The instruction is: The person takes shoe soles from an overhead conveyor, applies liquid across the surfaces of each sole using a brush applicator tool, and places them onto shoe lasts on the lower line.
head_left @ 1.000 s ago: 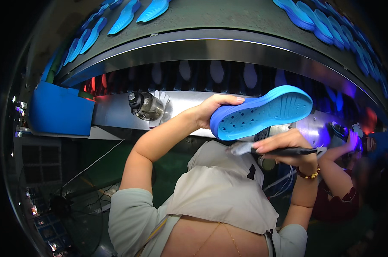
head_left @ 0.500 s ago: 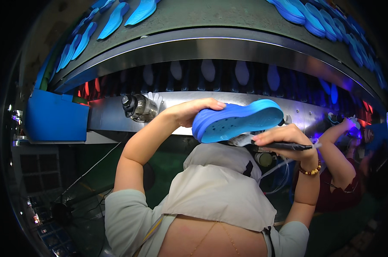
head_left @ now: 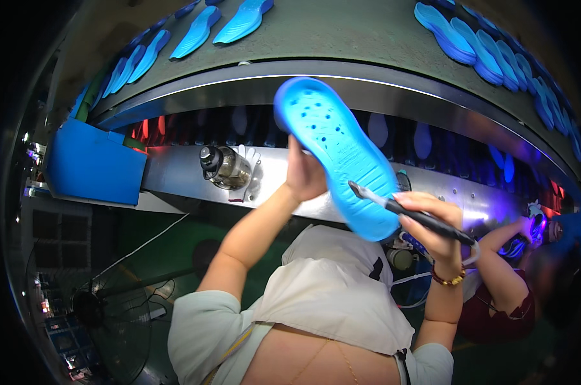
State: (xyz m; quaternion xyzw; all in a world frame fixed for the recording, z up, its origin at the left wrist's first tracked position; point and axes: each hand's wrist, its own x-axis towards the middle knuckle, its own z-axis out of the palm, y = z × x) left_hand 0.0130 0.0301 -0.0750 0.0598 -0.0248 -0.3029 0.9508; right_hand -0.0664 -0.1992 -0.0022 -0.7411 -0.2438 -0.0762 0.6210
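Note:
A bright blue shoe sole, wide end up and dotted with small holes, stands tilted in front of me above the steel ledge. My left hand is closed on its left edge, some fingers hidden behind it. In my right hand is a brush with a black handle and a pale metal neck, fingers wrapped round the handle. The brush tip lies over the sole's lower part and seems to touch it. A pale tube runs from the handle's rear end.
A conveyor belt crosses the far side, bearing several blue soles at left and more soles at right. A clear bottle stands on the steel ledge. A blue box is at left, a co-worker's arm at right.
The sole has turned from lying nearly sideways to a steep tilt, its inner face now toward me. My left hand moved right and lower; the brush moved up onto the sole.

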